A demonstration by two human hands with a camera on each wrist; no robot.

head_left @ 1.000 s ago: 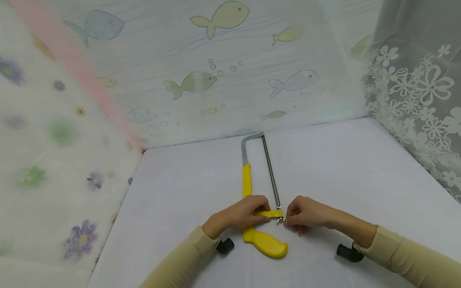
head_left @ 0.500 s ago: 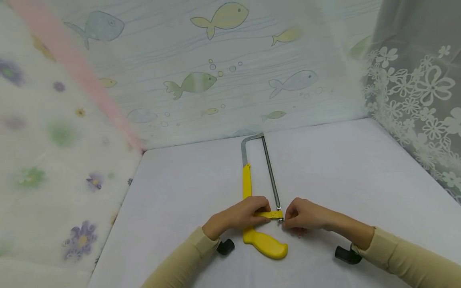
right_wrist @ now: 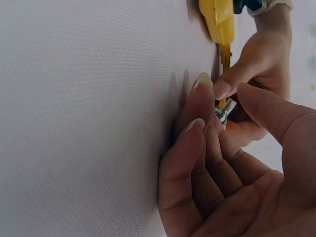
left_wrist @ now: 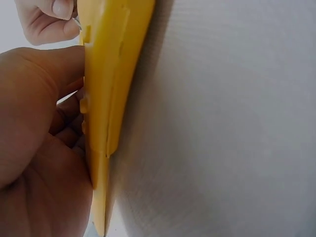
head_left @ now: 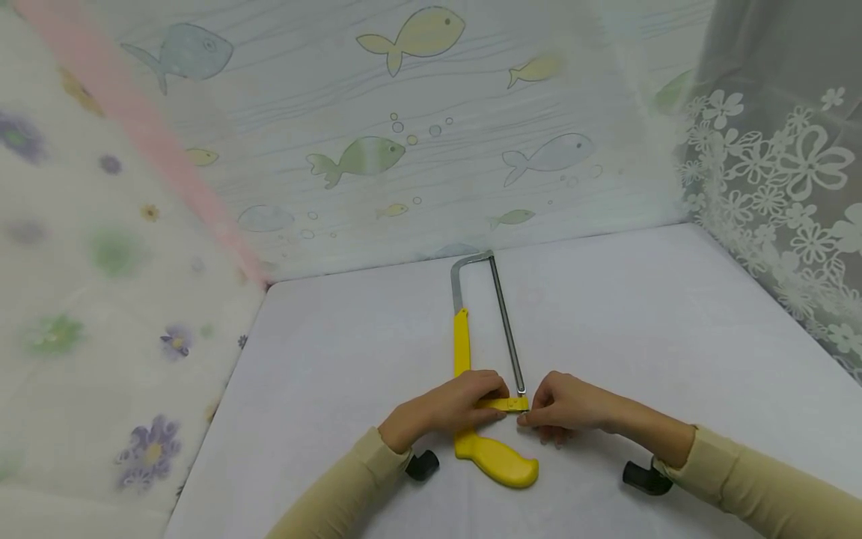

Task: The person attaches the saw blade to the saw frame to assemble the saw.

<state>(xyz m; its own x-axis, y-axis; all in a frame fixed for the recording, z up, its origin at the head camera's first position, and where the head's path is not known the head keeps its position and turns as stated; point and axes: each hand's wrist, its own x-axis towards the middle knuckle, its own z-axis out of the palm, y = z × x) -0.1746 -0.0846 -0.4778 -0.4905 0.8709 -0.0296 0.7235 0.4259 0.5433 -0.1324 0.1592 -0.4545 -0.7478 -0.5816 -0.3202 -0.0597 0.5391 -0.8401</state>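
A hacksaw [head_left: 461, 344] with a yellow frame and handle [head_left: 501, 463] lies flat on the white table, its grey metal bow pointing away from me. The blade [head_left: 506, 322] runs along its right side down to a short yellow arm [head_left: 506, 404]. My left hand [head_left: 451, 400] grips that arm between thumb and fingers, near the handle. At the arm's end sits a small metal wing nut [right_wrist: 227, 110]. The thumb and fingers of my right hand [head_left: 575, 404] close about the wing nut, covering it in the head view.
The white table [head_left: 337, 337] spreads around the saw. Behind it hangs a curtain [head_left: 404, 90] printed with fish; a flowered cloth [head_left: 155, 337] hangs at the left, a lace curtain [head_left: 788, 165] at the right. Black wrist devices [head_left: 423, 466] sit under both wrists.
My right hand has shifted slightly left, bringing its fingertips over the wing nut, which showed uncovered before. The left hand and the hacksaw have stayed nearly in place.
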